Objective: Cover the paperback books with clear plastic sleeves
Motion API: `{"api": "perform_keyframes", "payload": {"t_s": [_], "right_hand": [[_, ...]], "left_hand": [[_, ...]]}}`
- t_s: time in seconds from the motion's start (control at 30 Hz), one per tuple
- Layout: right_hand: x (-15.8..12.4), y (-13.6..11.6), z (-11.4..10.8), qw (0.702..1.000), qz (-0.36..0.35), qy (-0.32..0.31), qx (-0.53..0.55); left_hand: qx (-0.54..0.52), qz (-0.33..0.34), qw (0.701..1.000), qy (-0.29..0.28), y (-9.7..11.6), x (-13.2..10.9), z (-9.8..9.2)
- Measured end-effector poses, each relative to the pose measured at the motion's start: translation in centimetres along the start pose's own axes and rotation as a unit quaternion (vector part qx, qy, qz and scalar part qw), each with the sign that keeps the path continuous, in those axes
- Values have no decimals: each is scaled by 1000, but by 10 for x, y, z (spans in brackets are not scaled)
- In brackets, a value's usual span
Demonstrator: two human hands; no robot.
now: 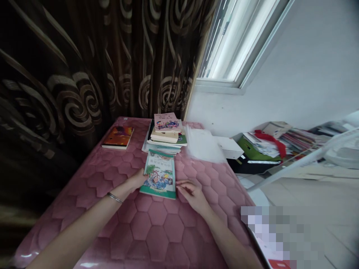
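A green-bordered picture book (159,175) with a colourful cover lies on the pink quilted surface, in front of a stack of books. At its left edge is my left hand (138,178), a silver bangle on the wrist; the thumb rests at the cover and the other fingers are hidden, gripping that edge. My right hand (193,194) is beside the right edge, its fingers loosely bent and apart, the tips at or very near the book. Topping the stack is a pink-covered book (167,122), above a cream-coloured thick book (165,136) and several others.
An orange-red book (118,137) lies at the left on the pink quilted mattress (157,216). Right of the stack are a translucent plastic bag (206,145) and a white box (228,146). Papers in a green holder (249,147) sit beyond. A patterned curtain (112,67) hangs behind.
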State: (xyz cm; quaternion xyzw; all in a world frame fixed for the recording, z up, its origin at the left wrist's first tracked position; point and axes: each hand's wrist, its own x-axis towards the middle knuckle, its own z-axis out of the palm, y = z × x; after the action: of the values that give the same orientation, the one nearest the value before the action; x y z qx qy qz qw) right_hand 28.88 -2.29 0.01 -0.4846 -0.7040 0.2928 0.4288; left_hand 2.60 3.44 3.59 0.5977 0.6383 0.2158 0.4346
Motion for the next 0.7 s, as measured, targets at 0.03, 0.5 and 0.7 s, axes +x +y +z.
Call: {"api": "perform_keyframes", "payload": {"t_s": [0.03, 0.5, 0.7], "right_hand": [[3, 2, -3, 1000, 24, 13, 4], [55, 30, -9, 984, 120, 82, -101], [52, 37, -6, 976, 137, 125, -110]], "left_hand": [[28, 1, 1000, -5, 0, 1, -5], [309, 168, 934, -66, 68, 85, -39], [352, 204, 913, -23, 70, 110, -11]]}}
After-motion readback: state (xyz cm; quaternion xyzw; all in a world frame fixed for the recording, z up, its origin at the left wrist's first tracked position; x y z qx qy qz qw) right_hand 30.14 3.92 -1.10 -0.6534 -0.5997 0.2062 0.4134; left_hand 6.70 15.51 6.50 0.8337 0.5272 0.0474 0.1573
